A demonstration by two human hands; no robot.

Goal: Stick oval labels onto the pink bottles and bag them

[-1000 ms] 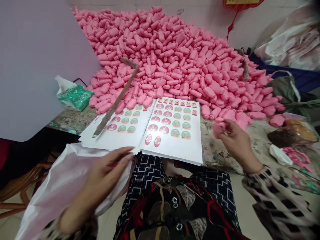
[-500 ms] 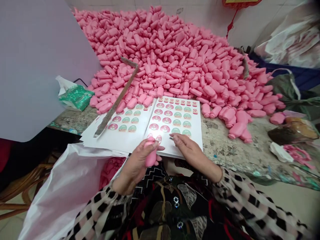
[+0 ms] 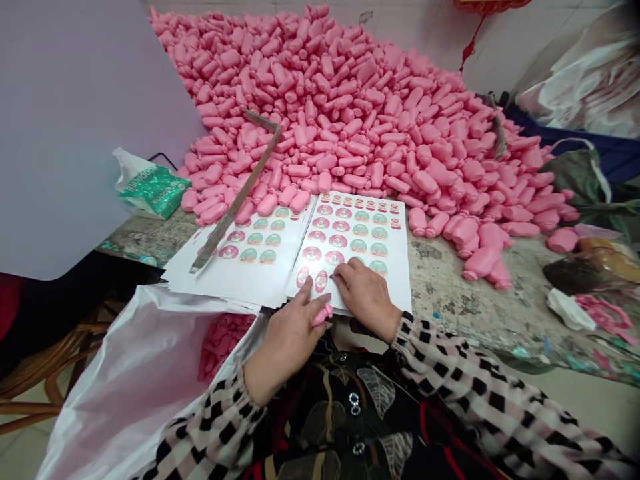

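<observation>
My left hand is closed around a small pink plastic bottle; only the bottle's neck end shows past the fingers. Its forefinger stretches onto the sticker sheet, between the oval pink stickers at its near edge. The fingers of my right hand are pinched together over the sheet, just right of an oval sticker. A small dark tip sticks out at those fingertips, too small to name. Rows of pink and green rounded stickers cover the rest of the sheet.
A large heap of pink bottles fills the back of the worktable. On the left sheet stack lies a bent metal bar. A white sack with pink pieces inside hangs open at the near left. A green tissue pack stands left.
My right hand has moved left and its fingers have come together at the oval sticker. My left hand has turned over, tucking the bottle under the palm, with its forefinger reaching onto the sheet.
</observation>
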